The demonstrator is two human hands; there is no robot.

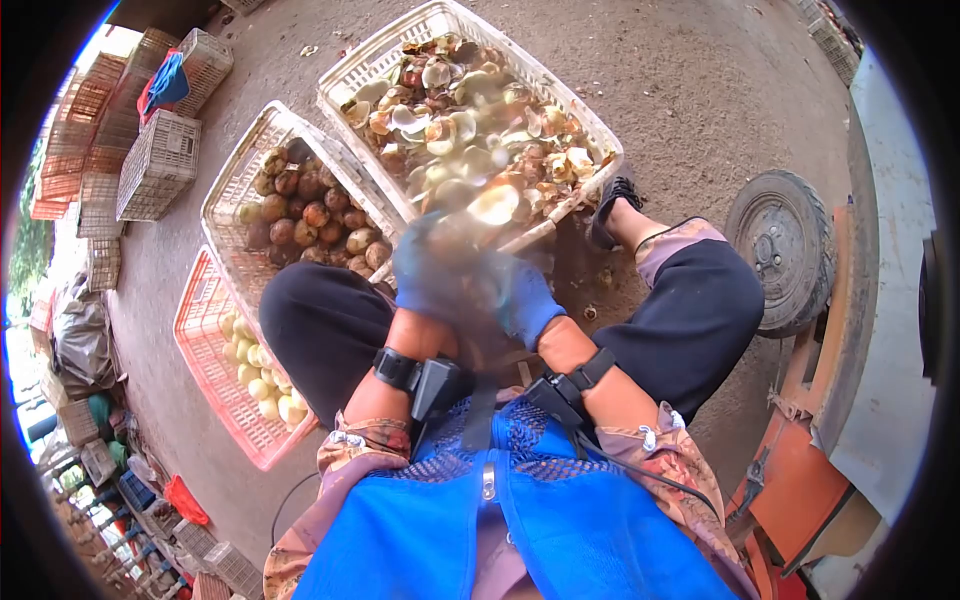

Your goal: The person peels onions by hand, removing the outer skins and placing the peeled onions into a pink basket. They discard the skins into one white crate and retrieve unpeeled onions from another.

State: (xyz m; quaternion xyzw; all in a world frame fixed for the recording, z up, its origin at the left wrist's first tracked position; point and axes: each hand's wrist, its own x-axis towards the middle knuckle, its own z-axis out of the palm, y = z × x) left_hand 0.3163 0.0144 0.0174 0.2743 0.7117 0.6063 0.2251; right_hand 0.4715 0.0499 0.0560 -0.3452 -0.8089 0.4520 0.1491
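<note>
Both my hands wear blue gloves and are close together between my knees, at the near edge of a white crate (465, 20) full of peelings (440, 130). A blurred patch covers the fingers of my left hand (418, 268) and much of my right hand (528, 298). Whatever is between them cannot be made out. Left of my left hand, a second white crate (222, 205) holds round brown-skinned produce (315, 215). Beyond my left knee, pale peeled pieces (262, 378) lie in a pink crate (225, 410).
A wheel (780, 253) and a metal-and-wood frame (835, 300) stand close on my right. Stacked crates (160, 165) rise at the far left, with a grey sack (85, 335) nearer. The ground (690, 90) is bare concrete with scattered scraps.
</note>
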